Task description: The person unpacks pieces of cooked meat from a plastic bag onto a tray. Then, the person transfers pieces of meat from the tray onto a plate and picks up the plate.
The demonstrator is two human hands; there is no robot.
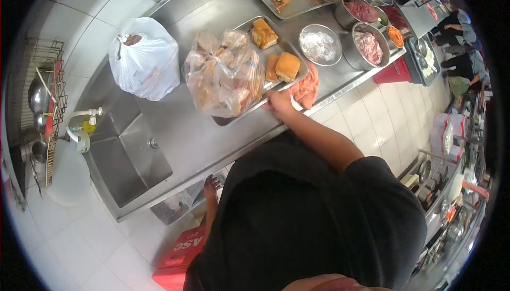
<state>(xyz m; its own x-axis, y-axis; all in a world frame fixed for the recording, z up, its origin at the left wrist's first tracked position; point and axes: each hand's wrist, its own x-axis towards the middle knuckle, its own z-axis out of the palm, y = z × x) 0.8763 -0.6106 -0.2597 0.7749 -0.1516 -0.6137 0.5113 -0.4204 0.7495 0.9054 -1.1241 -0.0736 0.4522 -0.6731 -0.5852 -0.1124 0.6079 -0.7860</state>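
My right hand [280, 105] is closed on the near rim of a metal tray [303, 73]. On this tray sit a large knotted clear plastic bag [226, 73] of brownish pieces that look like meat, and browned blocks [287, 67]. Right beside the hand, a crumpled salmon-pink cloth [306, 86] lies at the counter edge. Down below the counter front, my left hand [211, 187] hangs with its fingers apart, seemingly holding nothing. A clear plastic-lined container [175, 206] is close to it.
A steel sink [127, 158] lies to the left, with a white bag [144, 60] behind it. Farther right are a bowl of white powder [320, 45], pots of raw meat [367, 46] and a tray [313, 5] of poultry. A red crate [180, 251] stands on the floor. People [465, 52] work far right.
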